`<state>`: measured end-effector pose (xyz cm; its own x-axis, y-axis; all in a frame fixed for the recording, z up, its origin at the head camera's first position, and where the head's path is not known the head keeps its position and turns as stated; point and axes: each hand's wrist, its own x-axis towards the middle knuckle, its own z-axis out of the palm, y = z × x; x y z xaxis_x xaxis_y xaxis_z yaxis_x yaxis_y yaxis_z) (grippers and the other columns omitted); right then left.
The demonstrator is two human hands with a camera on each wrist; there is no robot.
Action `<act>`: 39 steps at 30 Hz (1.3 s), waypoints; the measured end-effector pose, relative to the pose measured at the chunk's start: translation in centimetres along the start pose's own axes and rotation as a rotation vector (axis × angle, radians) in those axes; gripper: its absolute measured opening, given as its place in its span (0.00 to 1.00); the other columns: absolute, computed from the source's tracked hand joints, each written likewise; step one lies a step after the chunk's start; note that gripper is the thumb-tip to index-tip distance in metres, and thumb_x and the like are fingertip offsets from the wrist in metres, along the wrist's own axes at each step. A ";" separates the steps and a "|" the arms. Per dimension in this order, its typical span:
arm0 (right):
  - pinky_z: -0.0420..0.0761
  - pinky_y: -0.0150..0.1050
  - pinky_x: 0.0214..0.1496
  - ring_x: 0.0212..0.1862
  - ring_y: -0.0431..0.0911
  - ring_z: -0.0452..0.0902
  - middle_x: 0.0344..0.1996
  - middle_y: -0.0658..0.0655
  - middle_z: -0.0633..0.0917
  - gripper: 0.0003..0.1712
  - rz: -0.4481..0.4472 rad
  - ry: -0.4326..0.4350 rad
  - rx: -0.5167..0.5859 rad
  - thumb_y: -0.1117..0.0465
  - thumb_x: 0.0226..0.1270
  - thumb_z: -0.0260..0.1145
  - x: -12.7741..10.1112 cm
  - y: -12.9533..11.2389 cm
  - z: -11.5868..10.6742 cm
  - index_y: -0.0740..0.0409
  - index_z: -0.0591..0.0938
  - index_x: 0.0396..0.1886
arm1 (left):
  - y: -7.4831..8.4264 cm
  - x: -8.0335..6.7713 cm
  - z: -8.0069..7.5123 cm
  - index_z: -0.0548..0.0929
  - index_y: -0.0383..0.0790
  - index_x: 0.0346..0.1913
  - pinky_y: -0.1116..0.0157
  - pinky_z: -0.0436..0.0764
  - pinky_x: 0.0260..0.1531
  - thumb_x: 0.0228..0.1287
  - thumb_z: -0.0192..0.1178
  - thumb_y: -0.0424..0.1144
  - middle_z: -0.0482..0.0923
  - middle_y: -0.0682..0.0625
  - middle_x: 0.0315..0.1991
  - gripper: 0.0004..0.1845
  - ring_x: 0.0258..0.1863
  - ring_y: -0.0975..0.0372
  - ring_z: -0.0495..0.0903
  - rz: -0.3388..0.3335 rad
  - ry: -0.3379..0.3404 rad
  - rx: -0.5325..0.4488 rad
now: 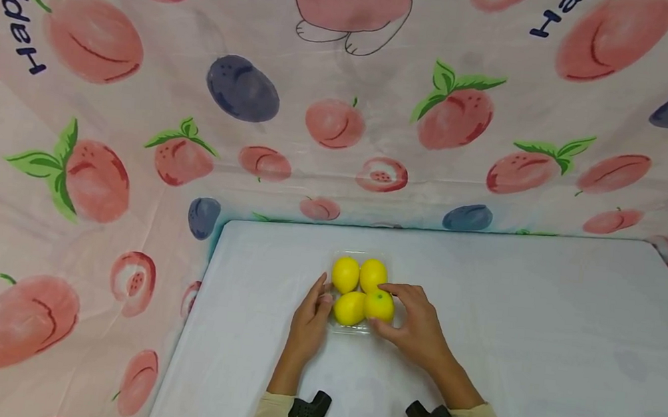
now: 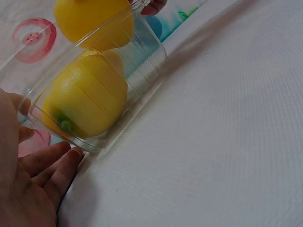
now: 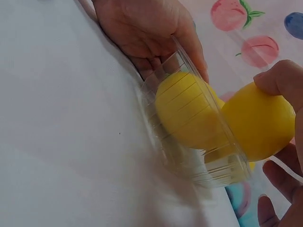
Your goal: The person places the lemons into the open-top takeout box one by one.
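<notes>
A clear plastic container (image 1: 349,329) on the white table holds three yellow lemons, among them the near-left lemon (image 1: 349,309). My right hand (image 1: 419,324) grips another lemon (image 1: 379,305) between thumb and fingers at the container's near-right corner. In the right wrist view this held lemon (image 3: 258,123) stands above the rim, close to a lemon (image 3: 184,109) inside. My left hand (image 1: 309,320) holds the container's left side, its thumb at the rim and its fingers against the outer wall. The left wrist view shows a lemon (image 2: 87,94) through the clear wall.
The white table (image 1: 524,361) stretches widely to the right. Behind and to the left hangs a pink fruit-print cloth (image 1: 137,122). Black wrist mounts (image 1: 310,407) sit at both sleeve cuffs.
</notes>
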<state>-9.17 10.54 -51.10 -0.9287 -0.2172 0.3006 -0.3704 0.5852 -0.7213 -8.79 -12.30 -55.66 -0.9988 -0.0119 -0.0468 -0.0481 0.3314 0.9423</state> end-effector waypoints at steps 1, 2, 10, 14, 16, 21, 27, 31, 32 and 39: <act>0.79 0.57 0.60 0.58 0.50 0.76 0.54 0.52 0.86 0.33 0.003 0.000 -0.001 0.55 0.51 0.82 0.0 0.0 0.0 0.51 0.83 0.59 | 0.0 0.0 0.0 0.61 0.56 0.80 0.51 0.74 0.67 0.82 0.46 0.52 0.74 0.52 0.71 0.28 0.62 0.58 0.76 0.004 0.000 0.001; 0.79 0.57 0.60 0.58 0.50 0.75 0.55 0.53 0.86 0.33 0.005 0.000 -0.004 0.55 0.51 0.82 0.0 0.1 0.1 0.51 0.83 0.59 | 0.0 0.1 0.1 0.61 0.56 0.80 0.51 0.74 0.67 0.82 0.45 0.52 0.74 0.52 0.71 0.28 0.62 0.58 0.76 0.007 -0.001 0.002; 0.75 0.58 0.62 0.61 0.51 0.73 0.56 0.53 0.86 0.32 0.024 0.001 0.017 0.53 0.53 0.82 0.1 0.2 0.7 0.50 0.83 0.59 | 0.2 0.1 0.0 0.61 0.56 0.80 0.50 0.73 0.68 0.82 0.46 0.51 0.74 0.52 0.71 0.28 0.63 0.58 0.76 0.004 0.006 -0.001; 0.75 0.58 0.64 0.62 0.51 0.73 0.57 0.52 0.86 0.31 0.026 0.008 0.016 0.50 0.55 0.81 0.1 0.2 0.8 0.50 0.84 0.59 | 0.1 0.2 0.1 0.60 0.55 0.80 0.50 0.73 0.67 0.82 0.46 0.51 0.74 0.52 0.71 0.28 0.63 0.57 0.76 0.004 0.003 -0.001; 0.75 0.57 0.65 0.62 0.51 0.73 0.57 0.52 0.86 0.30 0.032 0.005 0.018 0.50 0.57 0.80 0.2 0.2 0.8 0.50 0.84 0.59 | 0.1 0.2 0.2 0.60 0.54 0.80 0.50 0.73 0.67 0.82 0.45 0.51 0.74 0.52 0.71 0.28 0.63 0.57 0.76 0.005 0.001 0.003; 0.75 0.58 0.66 0.63 0.53 0.74 0.57 0.54 0.84 0.32 0.101 0.004 0.021 0.49 0.56 0.80 0.1 0.0 0.8 0.52 0.82 0.60 | 0.1 0.3 0.2 0.60 0.56 0.80 0.51 0.73 0.68 0.82 0.46 0.51 0.73 0.54 0.71 0.28 0.63 0.59 0.76 -0.010 -0.001 0.004; 0.76 0.57 0.65 0.62 0.52 0.75 0.56 0.53 0.86 0.29 0.135 0.036 0.056 0.53 0.56 0.81 -0.4 0.0 1.0 0.51 0.84 0.57 | 0.3 0.2 0.2 0.60 0.57 0.80 0.52 0.73 0.68 0.82 0.46 0.50 0.73 0.55 0.71 0.28 0.63 0.59 0.76 -0.015 -0.001 0.004; 0.78 0.56 0.63 0.60 0.49 0.75 0.55 0.49 0.87 0.30 0.085 0.030 0.073 0.54 0.55 0.81 -0.5 -0.2 1.1 0.47 0.85 0.59 | 0.4 0.1 0.0 0.60 0.57 0.80 0.50 0.73 0.68 0.83 0.45 0.50 0.73 0.53 0.71 0.28 0.63 0.58 0.76 0.002 0.001 0.013; 0.78 0.56 0.63 0.60 0.49 0.75 0.55 0.49 0.87 0.31 0.076 0.028 0.074 0.54 0.54 0.82 -0.5 -0.2 1.1 0.47 0.85 0.60 | 0.5 0.1 0.0 0.60 0.57 0.80 0.50 0.73 0.68 0.83 0.45 0.51 0.73 0.53 0.71 0.28 0.63 0.58 0.76 0.000 0.001 0.012; 0.75 0.54 0.57 0.56 0.50 0.74 0.51 0.50 0.88 0.32 0.022 0.037 0.036 0.53 0.48 0.85 -0.3 -0.4 1.1 0.49 0.86 0.56 | 0.5 0.1 0.0 0.60 0.60 0.80 0.52 0.72 0.69 0.82 0.45 0.51 0.73 0.55 0.72 0.28 0.63 0.59 0.75 -0.032 -0.005 0.004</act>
<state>-8.74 9.54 -51.61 -0.9354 -0.1751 0.3071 -0.3511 0.5610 -0.7497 -8.90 -12.13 -55.18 -0.9968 -0.0176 -0.0784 -0.0798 0.3346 0.9390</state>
